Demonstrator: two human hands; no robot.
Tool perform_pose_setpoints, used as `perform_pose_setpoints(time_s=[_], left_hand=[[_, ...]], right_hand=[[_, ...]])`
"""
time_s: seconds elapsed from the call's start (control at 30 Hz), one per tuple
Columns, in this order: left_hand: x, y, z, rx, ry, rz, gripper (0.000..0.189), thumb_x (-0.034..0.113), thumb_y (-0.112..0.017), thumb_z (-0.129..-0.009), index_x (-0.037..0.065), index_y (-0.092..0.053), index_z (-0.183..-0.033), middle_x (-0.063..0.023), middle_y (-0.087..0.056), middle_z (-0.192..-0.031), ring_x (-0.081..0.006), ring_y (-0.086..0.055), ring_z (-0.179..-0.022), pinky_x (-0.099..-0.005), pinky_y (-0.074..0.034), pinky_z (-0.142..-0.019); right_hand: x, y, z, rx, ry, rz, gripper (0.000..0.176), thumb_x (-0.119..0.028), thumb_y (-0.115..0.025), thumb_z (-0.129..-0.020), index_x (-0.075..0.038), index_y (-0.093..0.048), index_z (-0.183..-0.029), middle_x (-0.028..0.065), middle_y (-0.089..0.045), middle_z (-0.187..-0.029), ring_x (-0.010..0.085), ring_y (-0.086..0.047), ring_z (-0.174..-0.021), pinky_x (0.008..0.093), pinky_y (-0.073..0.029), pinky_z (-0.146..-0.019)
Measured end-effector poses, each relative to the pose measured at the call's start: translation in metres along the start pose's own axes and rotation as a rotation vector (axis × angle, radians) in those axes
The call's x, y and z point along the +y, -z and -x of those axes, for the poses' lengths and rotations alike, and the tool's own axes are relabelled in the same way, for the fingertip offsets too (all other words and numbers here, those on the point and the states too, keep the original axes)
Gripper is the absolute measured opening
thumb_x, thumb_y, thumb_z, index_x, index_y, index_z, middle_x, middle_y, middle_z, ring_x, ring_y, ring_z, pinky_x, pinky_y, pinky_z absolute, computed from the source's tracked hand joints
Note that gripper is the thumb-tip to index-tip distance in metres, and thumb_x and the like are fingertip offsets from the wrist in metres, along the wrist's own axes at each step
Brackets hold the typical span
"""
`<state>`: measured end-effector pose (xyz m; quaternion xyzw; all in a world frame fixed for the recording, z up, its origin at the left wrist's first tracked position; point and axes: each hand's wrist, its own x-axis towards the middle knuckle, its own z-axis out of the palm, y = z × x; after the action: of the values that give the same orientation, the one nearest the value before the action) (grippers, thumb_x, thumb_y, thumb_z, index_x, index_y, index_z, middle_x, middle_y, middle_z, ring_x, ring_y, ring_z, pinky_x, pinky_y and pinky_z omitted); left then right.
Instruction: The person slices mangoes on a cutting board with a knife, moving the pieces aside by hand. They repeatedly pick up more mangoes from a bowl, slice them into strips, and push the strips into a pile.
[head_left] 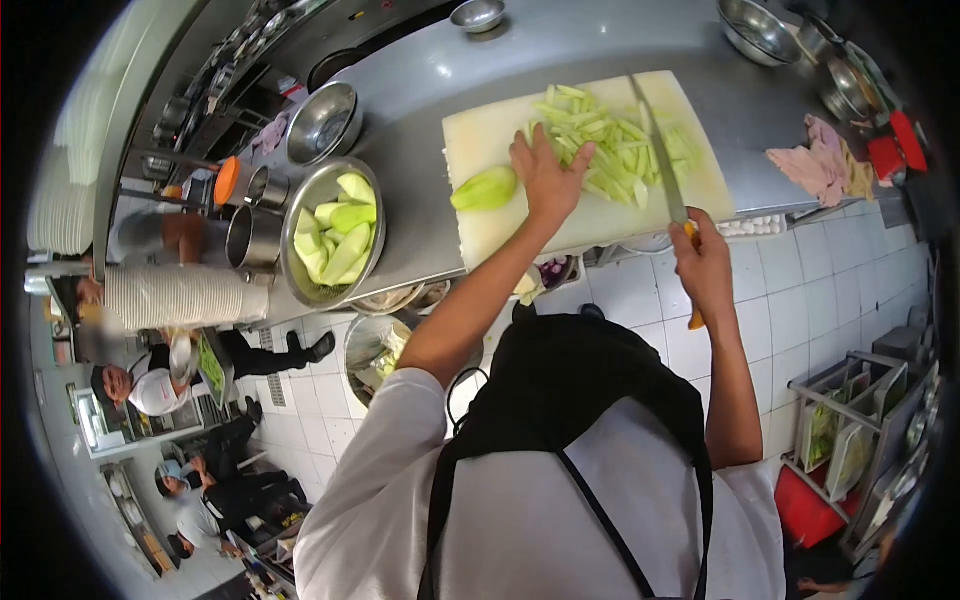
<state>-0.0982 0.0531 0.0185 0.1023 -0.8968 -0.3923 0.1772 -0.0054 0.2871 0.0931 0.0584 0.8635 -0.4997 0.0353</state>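
Note:
My right hand (pixel 704 262) is wrapped around the yellow handle of a long kitchen knife (pixel 660 150), its blade pointing away over the right part of the pile. My left hand (pixel 548 180) rests at the left edge of the cut chayote strips (pixel 610 145), fingers spread and touching them. These pale green strips lie heaped on a white cutting board (pixel 480 135). Left of my left hand, on the same board, sits an uncut piece of chayote (pixel 485 188).
A steel bowl (pixel 290 225) of chayote pieces (pixel 345 240) stands left of the board, beside an empty-looking steel bowl (pixel 325 122) and pots (pixel 255 237). A pink cloth (pixel 812 160) lies right. Below the counter is a bin (pixel 362 350) of scraps. Several people stand at left.

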Motion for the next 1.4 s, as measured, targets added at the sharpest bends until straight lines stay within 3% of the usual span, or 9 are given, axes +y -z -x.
perform_pose_setpoints(time_s=[0.07, 0.13, 0.33, 0.53, 0.63, 0.83, 0.9, 1.13, 1.4], left_hand=[[-0.002, -0.019, 0.001, 0.063, 0.086, -0.03, 0.107, 0.064, -0.072, -0.087, -0.005, -0.029, -0.156, -0.0383, -0.022, -0.157, -0.0516, -0.02, -0.148, -0.0556, -0.017, -0.123], [0.007, -0.031, 0.002, 0.071, 0.099, 0.0, 0.109, 0.064, -0.074, -0.085, -0.005, -0.028, -0.155, -0.0369, -0.024, -0.157, -0.0515, -0.018, -0.148, -0.0572, -0.014, -0.122], [0.018, -0.055, 0.001, 0.086, 0.05, -0.019, 0.111, 0.061, -0.079, -0.08, -0.006, -0.028, -0.154, -0.0348, -0.028, -0.154, -0.05, -0.017, -0.146, -0.0599, -0.013, -0.12], [0.025, -0.066, 0.0, 0.145, 0.027, 0.013, 0.104, 0.054, -0.081, -0.08, -0.004, -0.032, -0.152, -0.0346, -0.03, -0.151, -0.0508, -0.023, -0.143, -0.0611, -0.017, -0.118], [0.044, -0.053, 0.005, 0.186, -0.201, -0.084, 0.087, 0.047, -0.079, -0.085, -0.002, -0.041, -0.147, -0.0311, -0.036, -0.147, -0.0475, -0.028, -0.141, -0.0576, -0.021, -0.116], [0.088, -0.067, -0.014, 0.096, -0.587, 0.093, 0.034, 0.024, -0.073, -0.091, 0.006, -0.066, -0.119, -0.0156, -0.054, -0.126, -0.0365, -0.046, -0.122, -0.0516, -0.033, -0.103], [0.091, -0.077, -0.02, 0.1, -0.618, 0.087, 0.022, 0.015, -0.072, -0.088, 0.008, -0.069, -0.11, -0.0118, -0.057, -0.116, -0.0332, -0.05, -0.114, -0.0498, -0.038, -0.097], [0.065, -0.055, -0.025, -0.007, -0.615, 0.06, 0.026, 0.007, -0.072, -0.083, 0.005, -0.071, -0.109, -0.0124, -0.057, -0.116, -0.0335, -0.051, -0.115, -0.0471, -0.042, -0.096], [-0.016, 0.06, 0.017, 0.28, -0.287, -0.303, 0.036, 0.024, -0.083, -0.081, 0.01, -0.073, -0.113, -0.0115, -0.058, -0.124, -0.0341, -0.05, -0.118, -0.0479, -0.039, -0.1]], right_hand=[[0.006, 0.015, 0.0, 0.118, 0.036, 0.15, 0.031, -0.018, -0.063, -0.099, -0.001, -0.062, -0.125, 0.025, -0.071, -0.087, 0.0407, -0.07, -0.08, 0.0457, -0.054, -0.073], [0.014, 0.026, -0.006, 0.172, 0.044, 0.252, 0.032, -0.015, -0.062, -0.098, 0.0, -0.062, -0.126, 0.0269, -0.072, -0.093, 0.0439, -0.07, -0.088, 0.0495, -0.054, -0.079], [0.043, 0.024, -0.023, 0.168, 0.073, 0.463, 0.034, -0.014, -0.063, -0.096, 0.002, -0.062, -0.127, 0.0281, -0.072, -0.096, 0.0455, -0.07, -0.092, 0.051, -0.054, -0.083], [0.03, 0.027, -0.026, 0.133, 0.044, 0.355, 0.035, -0.015, -0.065, -0.096, 0.002, -0.062, -0.127, 0.0299, -0.071, -0.1, 0.047, -0.069, -0.092, 0.0495, -0.054, -0.086], [0.031, 0.033, -0.026, 0.077, 0.01, 0.183, 0.035, -0.017, -0.065, -0.098, 0.0, -0.062, -0.128, 0.022, -0.073, -0.09, 0.036, -0.071, -0.076, 0.042, -0.056, -0.073], [0.003, 0.043, -0.016, -0.158, -0.289, -0.276, 0.032, -0.018, -0.063, -0.099, -0.004, -0.063, -0.129, 0.0007, -0.056, -0.071, 0.0076, -0.052, -0.055, 0.0248, -0.042, -0.05], [0.0, 0.045, -0.011, -0.154, -0.297, -0.335, 0.031, -0.017, -0.062, -0.099, -0.004, -0.063, -0.128, 0.0016, -0.057, -0.072, 0.0091, -0.053, -0.054, 0.0258, -0.043, -0.05], [-0.012, 0.055, 0.006, -0.043, -0.223, -0.313, 0.028, -0.014, -0.06, -0.1, -0.004, -0.062, -0.125, 0.0018, -0.056, -0.07, 0.009, -0.051, -0.052, 0.0255, -0.042, -0.048], [-0.025, 0.027, 0.032, -0.291, -0.173, -0.249, 0.025, -0.019, -0.062, -0.1, -0.002, -0.061, -0.119, 0.0003, -0.053, -0.068, 0.0075, -0.051, -0.054, 0.0251, -0.045, -0.05]])
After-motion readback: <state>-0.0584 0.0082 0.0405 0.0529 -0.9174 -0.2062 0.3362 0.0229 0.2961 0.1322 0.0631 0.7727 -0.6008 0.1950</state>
